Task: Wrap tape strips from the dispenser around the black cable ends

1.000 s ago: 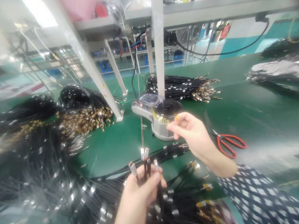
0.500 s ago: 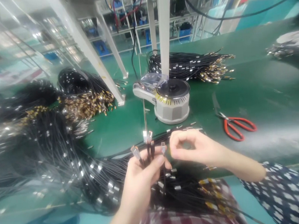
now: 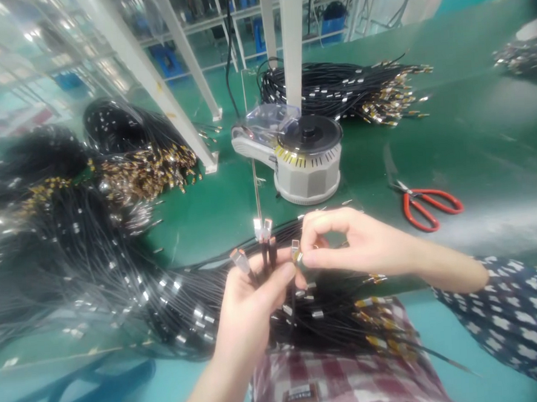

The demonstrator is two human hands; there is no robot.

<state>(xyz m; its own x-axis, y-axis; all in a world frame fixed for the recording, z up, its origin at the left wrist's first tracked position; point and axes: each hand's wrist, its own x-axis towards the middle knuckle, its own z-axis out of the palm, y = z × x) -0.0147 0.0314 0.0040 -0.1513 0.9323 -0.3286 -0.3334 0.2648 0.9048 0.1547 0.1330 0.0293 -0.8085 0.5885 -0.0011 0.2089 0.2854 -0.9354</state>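
My left hand (image 3: 251,299) is closed round several black cables, their metal plugs standing up above its fingers. One plug (image 3: 240,260) leans left, two plugs (image 3: 263,228) rise close together, and another plug (image 3: 295,246) stands at the thumb's tip. Thumb and forefinger of my right hand (image 3: 339,239) are pinched right beside that last plug. A small yellowish strip (image 3: 298,257), which looks like tape, shows at its fingertips against the plug. Beneath both hands lies a bundle of black cables (image 3: 322,331) with metal and yellow-wrapped ends, partly across the lap.
A white tape dispenser (image 3: 308,177) with a black round top and yellow pieces round its rim stands ahead. Red-handled cutters (image 3: 432,206) lie to the right. Cable heaps (image 3: 128,137) fill the left, another bundle (image 3: 334,91) lies behind the dispenser. White posts (image 3: 292,48) rise from the green table.
My right hand has moved slightly left, bringing its pinched fingertips and the yellowish strip to the nearest plug. My left hand keeps its hold on the cables. The camera has tilted down.
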